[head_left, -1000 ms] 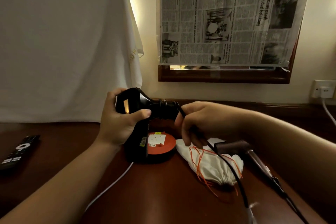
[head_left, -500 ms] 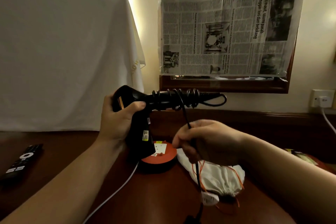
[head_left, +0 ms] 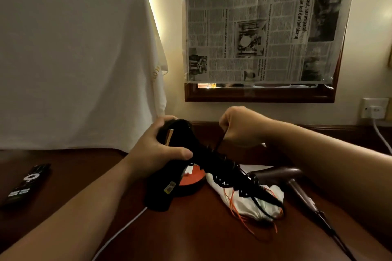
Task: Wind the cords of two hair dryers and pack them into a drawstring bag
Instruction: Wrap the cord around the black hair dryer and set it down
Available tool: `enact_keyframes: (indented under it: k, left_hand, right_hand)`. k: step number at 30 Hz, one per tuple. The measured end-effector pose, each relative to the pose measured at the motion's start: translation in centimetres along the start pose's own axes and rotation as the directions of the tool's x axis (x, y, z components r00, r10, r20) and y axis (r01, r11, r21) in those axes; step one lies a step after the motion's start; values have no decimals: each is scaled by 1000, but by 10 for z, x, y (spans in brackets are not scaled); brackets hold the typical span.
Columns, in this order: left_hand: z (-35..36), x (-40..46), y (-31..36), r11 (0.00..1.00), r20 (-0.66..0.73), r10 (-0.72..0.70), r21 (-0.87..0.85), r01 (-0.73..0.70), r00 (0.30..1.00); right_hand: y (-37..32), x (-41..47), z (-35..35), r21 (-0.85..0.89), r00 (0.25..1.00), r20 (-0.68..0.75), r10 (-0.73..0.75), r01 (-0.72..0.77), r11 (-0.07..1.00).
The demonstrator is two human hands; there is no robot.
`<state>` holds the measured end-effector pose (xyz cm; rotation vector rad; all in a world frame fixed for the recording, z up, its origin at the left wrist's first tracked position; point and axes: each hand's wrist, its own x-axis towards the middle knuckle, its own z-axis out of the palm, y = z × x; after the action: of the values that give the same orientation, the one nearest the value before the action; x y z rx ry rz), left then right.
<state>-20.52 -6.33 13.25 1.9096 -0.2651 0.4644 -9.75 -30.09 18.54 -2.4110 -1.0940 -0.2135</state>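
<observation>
Two dryers, one bag, cord half wound.
My left hand (head_left: 157, 150) gripped the black dryer (head_left: 191, 154) above the white bag (head_left: 244, 199); right hand (head_left: 239, 129) pinched its cord (head_left: 220, 141); brown dryer (head_left: 282, 176) lay beside.

Right hand (head_left: 239, 127): fingertips curled away from the camera, grip on the cord (head_left: 220, 143) not visible. Black dryer (head_left: 180, 148) covers most of the orange disc (head_left: 194, 178) and part of the bag (head_left: 250, 203). Brown dryer (head_left: 282, 174): its cord leaves the bottom edge; the right forearm hides its far end. Newspaper (head_left: 265, 27) small print unreadable, top cut off. Remote (head_left: 26, 183) button labels too small to read.
</observation>
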Motion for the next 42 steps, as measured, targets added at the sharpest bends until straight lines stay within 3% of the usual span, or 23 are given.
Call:
enact_keyframes:
  k: [1, 3, 5, 12, 16, 19, 23, 28, 30, 37, 42]
  left_hand:
    - [1, 2, -2, 1000, -56, 3, 8, -3, 998]
    - [4, 6, -5, 998, -178, 28, 59, -17, 984]
    - [6, 9, -8, 989, -274, 76, 140, -38, 959]
    - [7, 16, -19, 991, -480, 102, -23, -128, 871]
    - [12, 19, -14, 954, -562, 64, -207, -215, 825]
    - [9, 18, -8, 926, -501, 19, -316, -204, 865]
    - [0, 7, -1, 923, -278, -74, -382, -40, 958]
    - [-8, -3, -11, 963, -102, -83, -264, 53, 991]
    - [-3, -6, -16, 952, -40, -102, -294, 86, 994]
    - [18, -8, -30, 954, 54, -111, -275, 121, 992]
    - [26, -9, -41, 934, 76, -130, -325, 148, 989]
  right_hand:
    - [-13, 3, -5, -136, 999, 13, 44, -41, 990]
    - [-21, 5, -13, -145, 1000, -17, 8, -11, 989]
    - [-36, 2, -20, -186, 999, 49, 18, -8, 983]
    - [-46, -17, 3, 112, 979, 175, 106, -126, 986]
    - [-37, -28, 37, 401, 963, 267, 24, -133, 906]
    - [-27, -28, 62, 408, 963, 267, 23, -135, 903]
    - [3, -19, 80, 301, 975, 185, 124, -177, 937]
    - [32, 4, 53, 4, 979, 34, 202, -203, 979]
    - [29, 8, 42, -15, 978, 7, 209, -209, 978]
    - [17, -13, 47, 373, 986, -166, 31, 34, 927]
    - [9, -25, 47, 714, 997, -66, 36, 22, 700]
